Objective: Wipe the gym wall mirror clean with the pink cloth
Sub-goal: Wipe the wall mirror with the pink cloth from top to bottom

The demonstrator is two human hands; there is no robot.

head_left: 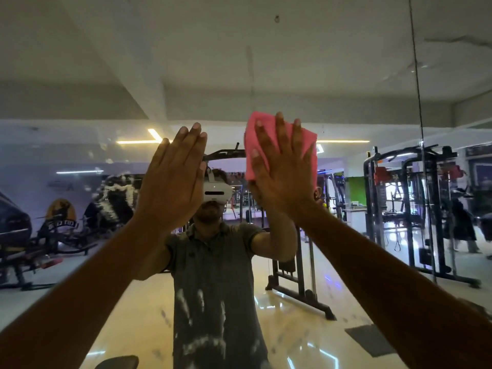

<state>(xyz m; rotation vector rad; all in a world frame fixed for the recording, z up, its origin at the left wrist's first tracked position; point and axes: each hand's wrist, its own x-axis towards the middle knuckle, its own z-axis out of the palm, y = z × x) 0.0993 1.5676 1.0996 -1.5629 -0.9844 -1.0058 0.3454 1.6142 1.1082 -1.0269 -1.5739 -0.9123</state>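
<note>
Pink fabric is seen once only: one pink cloth [282,145], folded into a rough rectangle with a rumpled upper edge, is pressed flat against the mirror [80,75] at about head height, right of centre. It is covered in part by the right hand [285,169], whose fingers are spread straight over it, the palm bearing on the cloth. One other hand is raised: the left hand [173,179] is laid flat on the glass just beside the cloth, fingers straight and held together, with nothing gripped. The two hands are set apart by a narrow gap. Two white smeared patches are counted on the glass: a streaky smear [117,195] at the left and a handprint-like mark [202,318] lower down. One seam [419,102] is seen running down the mirror at the right. Reflected gym machines [415,209] are visible behind.
</note>
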